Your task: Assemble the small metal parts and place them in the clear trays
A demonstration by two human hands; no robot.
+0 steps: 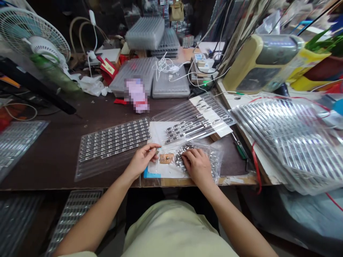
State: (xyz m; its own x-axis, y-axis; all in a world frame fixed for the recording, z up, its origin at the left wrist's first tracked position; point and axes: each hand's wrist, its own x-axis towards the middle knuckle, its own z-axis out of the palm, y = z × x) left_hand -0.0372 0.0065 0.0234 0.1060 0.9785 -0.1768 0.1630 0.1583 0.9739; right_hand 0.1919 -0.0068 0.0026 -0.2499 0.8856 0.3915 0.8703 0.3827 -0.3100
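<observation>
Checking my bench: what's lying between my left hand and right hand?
In the head view, a small tan pad sits on the white sheet between the left hand and the right hand.

Cramped little assembly workshop, by the looks of it: dark workbench crammed with clear plastic trays and sheets of small metal parts, plus a power strip, tangled cables, a green-handled screwdriver, and a desk fan off to the side.
</observation>
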